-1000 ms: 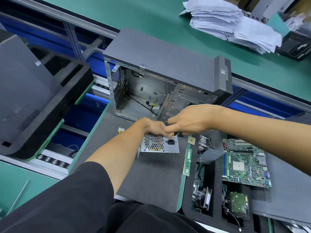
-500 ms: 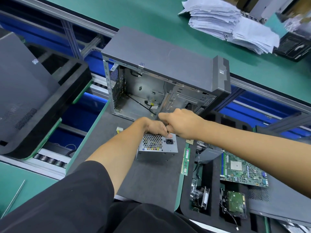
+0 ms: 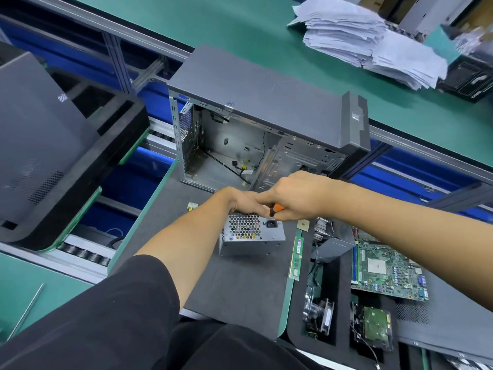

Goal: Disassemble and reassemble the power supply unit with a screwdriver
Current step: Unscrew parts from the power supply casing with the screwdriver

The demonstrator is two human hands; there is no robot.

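Right hand curled round a screwdriver; only the orange-and-black handle shows below the knuckles, tip hidden. Left hand touches it on the left, gripping the top far edge of the power supply, fingers curled over it. The power supply sits right under both hands on the grey mat, out of the computer case, which stands open just beyond the hands.

Step, as I judge it: driving a screw on the top rear edge of the box. Do it well: keep the left grip firm so the box can't twist, shaft square to the screw, push down before turning.

Honeycomb vent and socket face point toward the person. Long axis probably runs away from the person; mostly hidden, can't confirm.

Right of the hands: memory stick, then motherboard.
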